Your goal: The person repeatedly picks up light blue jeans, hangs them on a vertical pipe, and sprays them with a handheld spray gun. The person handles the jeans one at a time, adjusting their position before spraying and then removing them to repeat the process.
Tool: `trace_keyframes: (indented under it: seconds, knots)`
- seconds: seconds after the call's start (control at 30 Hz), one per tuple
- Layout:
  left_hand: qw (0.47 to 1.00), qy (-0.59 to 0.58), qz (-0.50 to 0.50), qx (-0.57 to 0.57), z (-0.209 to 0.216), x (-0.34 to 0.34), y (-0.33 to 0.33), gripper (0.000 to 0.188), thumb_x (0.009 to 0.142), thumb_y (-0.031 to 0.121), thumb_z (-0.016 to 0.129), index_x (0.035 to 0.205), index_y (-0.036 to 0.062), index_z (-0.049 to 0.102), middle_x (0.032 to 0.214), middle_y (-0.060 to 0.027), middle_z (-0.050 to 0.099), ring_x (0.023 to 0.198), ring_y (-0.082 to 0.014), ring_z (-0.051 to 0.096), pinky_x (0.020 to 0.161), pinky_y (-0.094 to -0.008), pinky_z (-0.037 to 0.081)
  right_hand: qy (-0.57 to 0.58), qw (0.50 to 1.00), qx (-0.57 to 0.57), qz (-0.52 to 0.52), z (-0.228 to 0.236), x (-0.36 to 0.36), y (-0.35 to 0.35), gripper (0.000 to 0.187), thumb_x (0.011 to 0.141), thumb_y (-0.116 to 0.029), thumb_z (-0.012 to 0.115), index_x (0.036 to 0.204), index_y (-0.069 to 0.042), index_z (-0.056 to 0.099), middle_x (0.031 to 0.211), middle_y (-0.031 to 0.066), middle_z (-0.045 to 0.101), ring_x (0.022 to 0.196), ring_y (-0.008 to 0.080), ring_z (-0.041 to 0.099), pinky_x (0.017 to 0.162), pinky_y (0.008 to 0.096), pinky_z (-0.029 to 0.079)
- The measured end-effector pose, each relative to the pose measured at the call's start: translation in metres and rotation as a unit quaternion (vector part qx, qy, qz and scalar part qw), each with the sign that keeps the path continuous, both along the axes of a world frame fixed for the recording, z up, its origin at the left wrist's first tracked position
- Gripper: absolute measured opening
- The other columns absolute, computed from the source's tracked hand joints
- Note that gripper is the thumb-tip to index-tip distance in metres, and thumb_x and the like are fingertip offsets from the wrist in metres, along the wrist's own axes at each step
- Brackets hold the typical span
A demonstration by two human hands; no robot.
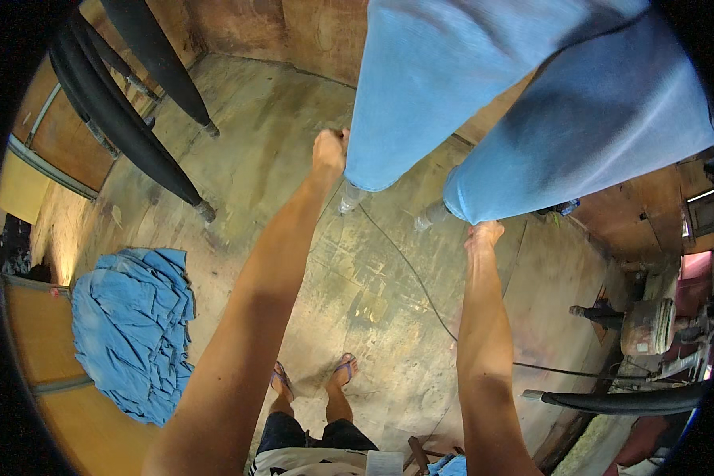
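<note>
A pair of light blue jeans point(484, 87) stretches down in front of me, its two legs filled out and spread apart. Whitish tube ends point(350, 197) stick out below both hems. My left hand point(330, 151) is closed at the outer side of the left leg's hem, its fingers partly hidden by the cloth. At the lower edge of the right leg, my right hand point(485, 232) pinches the hem. Both arms reach out nearly straight.
A heap of blue denim point(133, 329) lies on the floor at left. Black leg-shaped forms point(127, 103) hang at upper left. A dark cable point(408, 266) crosses the worn floor point(357, 293). At right are a dirty bucket-like container point(647, 327) and a black padded bar point(619, 399).
</note>
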State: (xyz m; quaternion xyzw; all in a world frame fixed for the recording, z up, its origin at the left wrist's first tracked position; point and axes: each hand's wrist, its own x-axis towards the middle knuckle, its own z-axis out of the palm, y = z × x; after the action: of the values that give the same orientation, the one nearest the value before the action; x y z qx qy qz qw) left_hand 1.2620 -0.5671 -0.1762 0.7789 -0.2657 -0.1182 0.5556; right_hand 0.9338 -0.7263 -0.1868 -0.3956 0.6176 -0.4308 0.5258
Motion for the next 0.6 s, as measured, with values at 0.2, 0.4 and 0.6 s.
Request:
trace_keyframes:
  seconds: [0.2, 0.4, 0.6]
  knots:
    - [0.997, 0.078, 0.009, 0.009, 0.003, -0.023, 0.033, 0.039, 0.094, 0.03, 0.06, 0.09, -0.0066, 0.071, 0.083, -0.0301, 0.066, 0.082, -0.0424, 0.068, 0.075, -0.0451, 0.052, -0.184, 0.974, -0.119, -0.062, -0.025, 0.018, 0.02, 0.02, 0.09, -0.028, 0.065, 0.087, -0.008, 0.064, 0.063, 0.0037, 0.056, 0.044, 0.0141, 0.046, 0.036, 0.0296, 0.027]
    - [0.992, -0.021, 0.016, 0.122, 0.047, -0.017, 0.03, 0.037, 0.094, 0.029, 0.058, 0.088, -0.0053, 0.072, 0.084, -0.0307, 0.066, 0.088, -0.0451, 0.066, 0.079, -0.0485, 0.052, -0.034, 0.998, 0.049, 0.037, -0.013, 0.009, 0.021, 0.027, 0.095, -0.026, 0.057, 0.112, -0.006, 0.06, 0.089, 0.0082, 0.064, 0.048, 0.0166, 0.053, 0.035, 0.0308, 0.033]
    - [0.992, 0.059, -0.002, 0.113, -0.011, -0.049, 0.113, 0.038, 0.094, 0.028, 0.058, 0.082, -0.006, 0.07, 0.082, -0.0322, 0.063, 0.083, -0.0458, 0.065, 0.075, -0.05, 0.051, -0.145, 0.988, 0.002, -0.048, -0.051, -0.036, 0.105, 0.024, 0.097, -0.032, 0.056, 0.095, -0.009, 0.064, 0.078, 0.0048, 0.064, 0.048, 0.0136, 0.049, 0.035, 0.0286, 0.032]
